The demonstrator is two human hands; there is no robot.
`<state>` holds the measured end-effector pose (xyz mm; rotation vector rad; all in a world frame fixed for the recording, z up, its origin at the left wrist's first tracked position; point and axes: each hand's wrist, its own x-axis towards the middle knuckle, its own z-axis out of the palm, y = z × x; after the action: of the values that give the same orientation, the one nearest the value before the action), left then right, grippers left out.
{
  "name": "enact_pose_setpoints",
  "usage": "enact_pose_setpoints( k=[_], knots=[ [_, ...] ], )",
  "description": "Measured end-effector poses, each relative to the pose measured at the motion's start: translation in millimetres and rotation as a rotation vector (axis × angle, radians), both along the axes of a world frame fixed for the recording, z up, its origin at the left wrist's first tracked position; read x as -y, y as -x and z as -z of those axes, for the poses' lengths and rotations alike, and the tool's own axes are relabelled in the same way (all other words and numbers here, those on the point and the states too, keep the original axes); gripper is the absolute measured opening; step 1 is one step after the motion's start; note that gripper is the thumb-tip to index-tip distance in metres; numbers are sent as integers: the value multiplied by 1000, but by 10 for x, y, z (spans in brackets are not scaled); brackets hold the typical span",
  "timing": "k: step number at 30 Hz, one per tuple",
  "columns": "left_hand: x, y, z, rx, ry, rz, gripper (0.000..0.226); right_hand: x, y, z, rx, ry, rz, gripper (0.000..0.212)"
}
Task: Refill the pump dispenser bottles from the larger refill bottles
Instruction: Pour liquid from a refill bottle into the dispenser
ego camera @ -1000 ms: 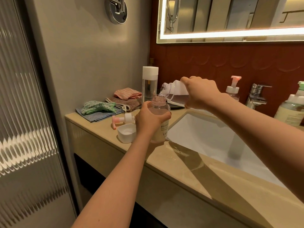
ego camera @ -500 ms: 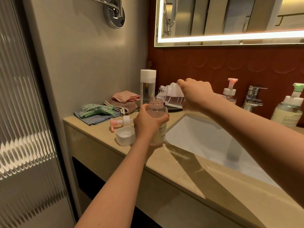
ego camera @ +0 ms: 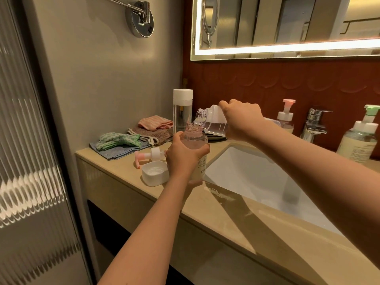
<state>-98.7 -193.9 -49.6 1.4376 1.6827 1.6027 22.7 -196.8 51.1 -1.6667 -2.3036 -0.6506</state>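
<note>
Pouring step: left grip (ego camera: 185,156) clasped the pump bottle (ego camera: 195,138), right grip (ego camera: 242,120) clasped the tilted refill bottle (ego camera: 214,122); next probably needed righting it before overflow.

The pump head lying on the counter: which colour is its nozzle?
Pink nozzle, seen best in the head view.

Beige vanity counter (ego camera: 236,229) with white sink (ego camera: 257,177) — dark red wall (ego camera: 267,83) behind, edge-lit mirror (ego camera: 287,21) above.
</note>
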Motion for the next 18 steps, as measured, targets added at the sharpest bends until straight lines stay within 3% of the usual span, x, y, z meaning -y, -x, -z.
enact_pose_setpoints(
  k=[18],
  knots=[
    [-76,14,44,-16,18,-7,79,-29,8,24,-1,-25,4,55]
  ],
)
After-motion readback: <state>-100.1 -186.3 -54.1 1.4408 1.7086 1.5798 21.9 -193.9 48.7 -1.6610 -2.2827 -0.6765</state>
